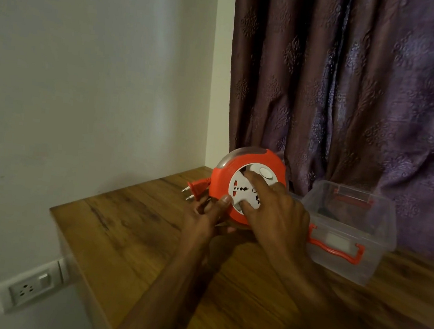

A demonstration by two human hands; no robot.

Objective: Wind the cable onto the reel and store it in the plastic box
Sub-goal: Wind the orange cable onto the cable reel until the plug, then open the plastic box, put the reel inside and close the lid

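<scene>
An orange cable reel [247, 183] with a white socket face stands tilted on edge near the far left corner of the wooden worktop [136, 236], close to the curtain [352, 85] behind it. The left hand [205, 222] grips the reel at its lower left rim, thumb lying on the orange ring and the other fingers [201, 205] curled round the edge beneath. The right hand [275, 213] rests on the white face, its fingers spread and bent, with fingertips set into the recesses of the centre disc; it holds the disc rather than lying flat on it. The orange plug [194, 188] sticks out just left of the reel, its two pins pointing toward the left edge of the worktop; how much cable is wound inside cannot be told. The clear plastic box [350, 232] with orange latches sits just right of the reel, near the back edge, open at the top. A wall socket [31, 289] is mounted on the wall below the left edge of the worktop.
</scene>
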